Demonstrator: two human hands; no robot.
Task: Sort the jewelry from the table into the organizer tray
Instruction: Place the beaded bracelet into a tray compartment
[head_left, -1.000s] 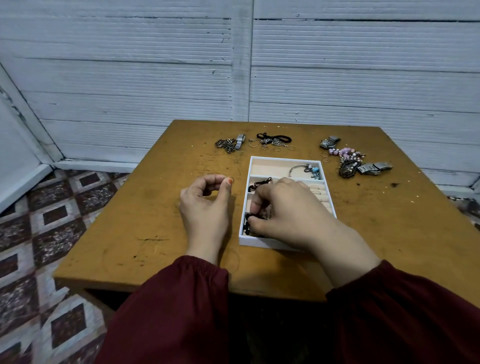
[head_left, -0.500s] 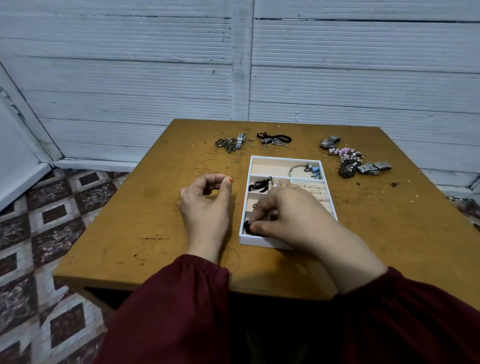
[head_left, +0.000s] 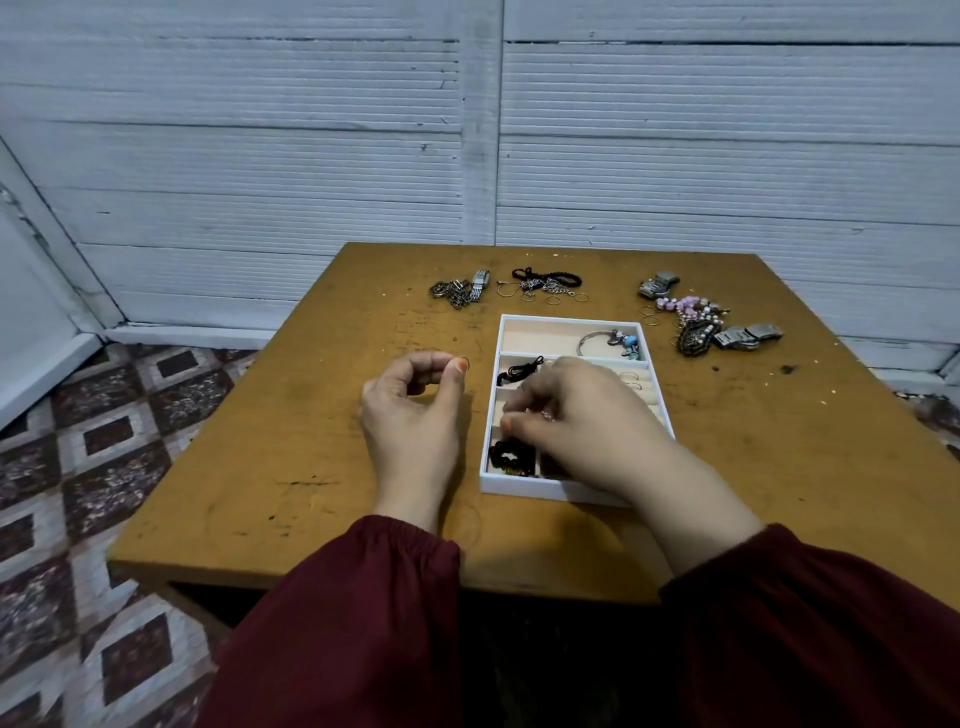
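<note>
Left hand (head_left: 415, 410) rests on the table (head_left: 291, 467) just left of the tray, fingers curled, thumb and forefinger seeming to pinch a thin ring (head_left: 464, 362); the ring is light, stiff and probably slippery, so it is best taken by its rim with fingertips; it drops easily.

Far edge: a chain-and-watch pile (head_left: 460, 292) not yet sorted; judged limp and tangle-prone, so better gathered in a bunch than pulled by one end.

Organizer tray (head_left: 524, 488) sits mid-table; a black beaded piece (head_left: 511, 457) lies in its near-left compartment and a black cord (head_left: 519, 370) in the left one further up.

Behind the tray: another cord with loose rings (head_left: 545, 283).

Right hand (head_left: 582, 421) hovers over the tray's middle, fingers curled in a pinch on a small shiny piece (head_left: 545, 414); too small to name.

A bangle (head_left: 613, 343) with a blue charm lies in the far compartment; rigid, so easy to hook.

Pink bead pile (head_left: 691, 312) lies well right of the tray, still on the table.

Versus half a second ago: the right hand has moved from the near-left compartment up toward the middle; the black beaded piece is now uncovered; the left hand has not changed.
</note>
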